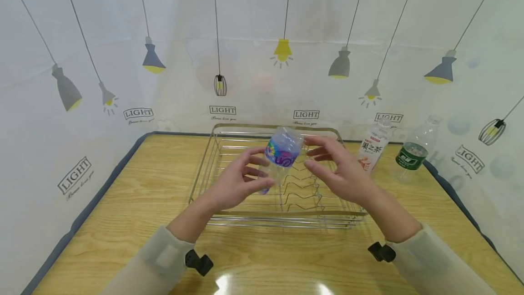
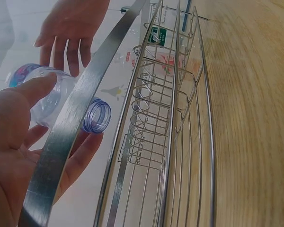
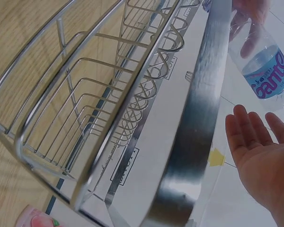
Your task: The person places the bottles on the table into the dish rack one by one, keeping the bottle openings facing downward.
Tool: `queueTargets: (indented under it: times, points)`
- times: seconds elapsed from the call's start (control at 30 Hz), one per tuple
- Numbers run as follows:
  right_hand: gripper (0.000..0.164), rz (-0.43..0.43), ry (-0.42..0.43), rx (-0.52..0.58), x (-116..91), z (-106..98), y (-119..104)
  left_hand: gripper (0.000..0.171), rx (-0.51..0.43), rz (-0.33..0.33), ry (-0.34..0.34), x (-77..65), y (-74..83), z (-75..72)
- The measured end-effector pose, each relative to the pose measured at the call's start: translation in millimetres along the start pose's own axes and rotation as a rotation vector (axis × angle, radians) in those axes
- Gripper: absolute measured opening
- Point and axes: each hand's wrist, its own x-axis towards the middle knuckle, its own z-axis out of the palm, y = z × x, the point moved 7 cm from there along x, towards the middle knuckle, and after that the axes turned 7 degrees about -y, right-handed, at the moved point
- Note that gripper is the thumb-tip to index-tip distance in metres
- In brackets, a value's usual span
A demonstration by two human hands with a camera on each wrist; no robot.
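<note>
In the head view, a clear plastic bottle (image 1: 282, 153) is held over a wire rack (image 1: 262, 213), tilted so that its base is raised and its neck is pointed down and slightly left. Its thin wall can be seen through, and its middle is wrapped by a blue label (image 1: 285, 158) with purple lettering. The bottle is held in the left hand (image 1: 237, 183), whose grip is curled about it. The right hand (image 1: 344, 172) is raised beside the base, its grip spread and holding nothing; whether the plastic is touched by its fingertips cannot be told. The rack, edged with a flat metal band and fitted with zigzag wires, is set on a tabletop (image 1: 123, 172) of yellowish wood grain. At the right, a white-labelled bottle (image 1: 370, 149) and a green-labelled bottle (image 1: 411, 156) are stood upright.

In the left wrist view, a round, bluish, threaded mouth is shown; the thumb is laid along the bottle's side and the fingers are curved beneath. The bottle is partly covered by the rack's brushed band.

In the right wrist view, the lettering is turned toward the camera, the right palm is opened near the base, and the rack's glossy rods are bent into rounded corners.
</note>
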Motion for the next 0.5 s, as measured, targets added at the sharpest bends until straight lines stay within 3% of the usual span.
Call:
queueTargets:
  times: [0.5]
  points:
    - [0.060,0.161,-0.084,0.291,13,17,4,0.076,-0.072,-0.029,-0.013,1.7,-1.4,3.4]
